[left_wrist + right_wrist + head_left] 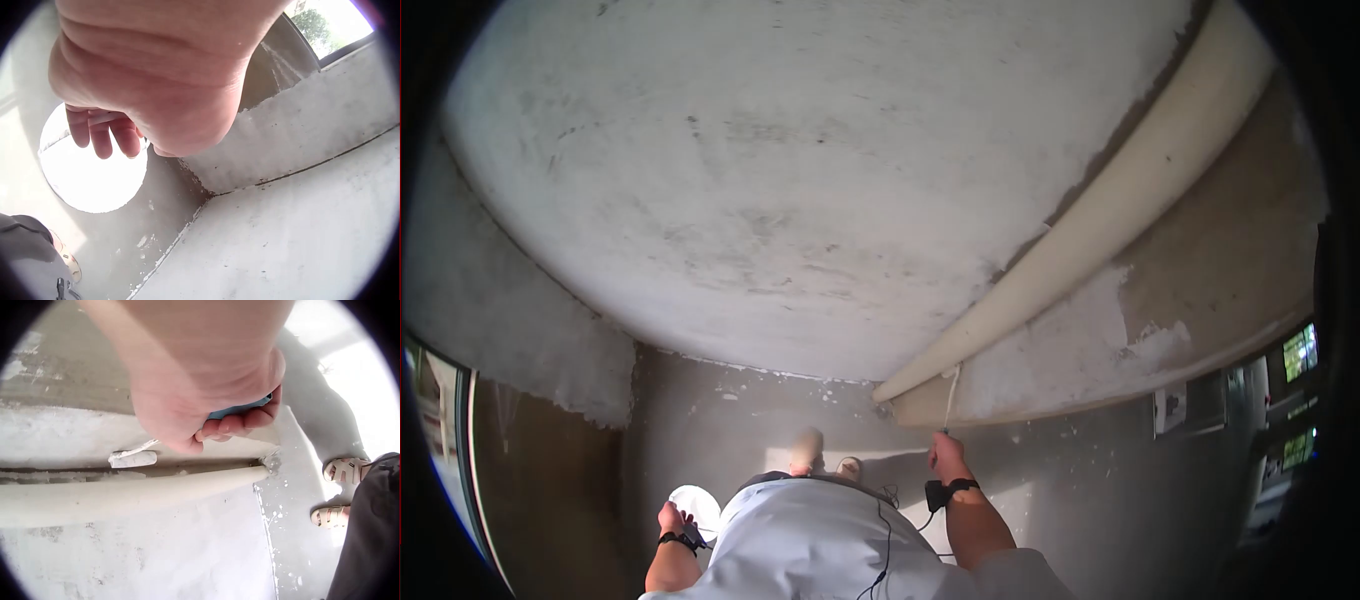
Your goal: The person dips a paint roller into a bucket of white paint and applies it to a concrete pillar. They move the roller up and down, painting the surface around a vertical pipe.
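My right hand grips the blue handle of a small paint roller. Its white roller head shows beyond the fist in the right wrist view, close over the lower wall beside the pipe. Low at my left side, my left hand holds a round white container with curled fingers. From the left wrist, the container shows as a bright white disc under the fingertips. Glare washes out what is inside it, and the palm hides most of the grip.
A thick cream pipe runs along the wall's right side down to the floor. The large whitened wall in front has dark smudges. Paint specks dot the grey floor. A window edge stands at the left; cables hang over my shirt.
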`<state>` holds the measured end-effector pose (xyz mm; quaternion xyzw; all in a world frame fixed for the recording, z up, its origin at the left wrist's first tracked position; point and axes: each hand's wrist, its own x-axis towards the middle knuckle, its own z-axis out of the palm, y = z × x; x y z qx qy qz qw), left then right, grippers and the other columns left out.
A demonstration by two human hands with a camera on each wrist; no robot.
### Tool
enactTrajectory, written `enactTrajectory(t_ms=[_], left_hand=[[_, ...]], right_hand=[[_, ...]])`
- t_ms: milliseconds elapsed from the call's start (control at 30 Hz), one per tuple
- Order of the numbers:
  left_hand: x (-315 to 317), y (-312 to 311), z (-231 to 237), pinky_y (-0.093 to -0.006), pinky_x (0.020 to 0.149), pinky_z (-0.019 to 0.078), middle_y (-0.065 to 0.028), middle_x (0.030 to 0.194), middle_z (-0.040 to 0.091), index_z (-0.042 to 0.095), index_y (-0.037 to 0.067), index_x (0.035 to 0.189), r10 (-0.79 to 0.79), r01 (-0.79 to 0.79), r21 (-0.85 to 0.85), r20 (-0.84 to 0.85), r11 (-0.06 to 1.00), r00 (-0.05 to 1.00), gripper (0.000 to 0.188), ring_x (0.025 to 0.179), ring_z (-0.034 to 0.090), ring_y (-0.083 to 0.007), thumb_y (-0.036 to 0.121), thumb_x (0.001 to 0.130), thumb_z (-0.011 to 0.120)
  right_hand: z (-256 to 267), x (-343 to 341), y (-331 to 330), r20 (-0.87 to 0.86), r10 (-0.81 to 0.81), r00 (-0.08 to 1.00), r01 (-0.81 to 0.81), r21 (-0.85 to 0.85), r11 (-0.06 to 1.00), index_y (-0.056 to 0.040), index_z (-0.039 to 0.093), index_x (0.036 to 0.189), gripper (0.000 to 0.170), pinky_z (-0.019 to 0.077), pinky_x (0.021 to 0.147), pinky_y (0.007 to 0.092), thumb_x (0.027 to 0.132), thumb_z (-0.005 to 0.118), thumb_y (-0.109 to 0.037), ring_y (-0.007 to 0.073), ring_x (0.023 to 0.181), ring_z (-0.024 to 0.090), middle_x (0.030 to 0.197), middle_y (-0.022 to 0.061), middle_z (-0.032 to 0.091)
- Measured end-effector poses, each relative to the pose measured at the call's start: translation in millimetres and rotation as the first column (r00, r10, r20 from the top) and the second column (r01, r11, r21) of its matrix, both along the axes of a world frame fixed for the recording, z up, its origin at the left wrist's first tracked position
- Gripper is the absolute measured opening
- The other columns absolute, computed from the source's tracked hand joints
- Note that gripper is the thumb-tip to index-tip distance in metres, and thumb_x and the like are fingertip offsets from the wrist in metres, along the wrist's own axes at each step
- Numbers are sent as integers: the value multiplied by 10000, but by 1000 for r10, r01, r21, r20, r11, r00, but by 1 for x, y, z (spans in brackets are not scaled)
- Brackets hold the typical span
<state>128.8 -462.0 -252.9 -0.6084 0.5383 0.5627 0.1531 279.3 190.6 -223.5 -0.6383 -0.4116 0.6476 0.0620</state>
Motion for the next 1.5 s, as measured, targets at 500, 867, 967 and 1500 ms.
enactTrajectory(t_ms=[500,867,967,1500], left_hand=[[-134,67,31,-396,659,378,-17,956,451,432,184,1057,-214,223,49,-142,974,967,323,812,486,-212,349,799,535],[-111,33,43,-420,667,369,-23,940,436,431,182,1055,-205,211,23,-142,977,968,326,840,484,-226,337,787,535],[-93,21,42,-419,661,370,-26,945,439,429,175,1074,-172,176,25,-107,984,979,349,817,475,-220,336,783,535],[-62,-75,28,-391,632,386,14,909,454,405,178,1046,-114,109,107,45,988,992,387,785,470,-222,395,757,543]], right_hand=[[-32,110,-40,33,60,998,-61,9,998,-92,500,592,259,315,340,332,792,624,-200,166,347,413,470,34,441],[-3,21,7,-152,-7,988,1,-39,999,-87,483,601,243,312,339,336,789,618,-165,165,364,406,474,32,423],[9,-12,30,-220,-28,975,9,-85,996,-88,479,608,244,311,331,336,800,611,-158,162,361,395,478,39,431],[1,8,25,-40,21,999,-26,-135,991,-122,468,629,266,293,343,298,826,636,-183,143,390,402,494,15,432]])
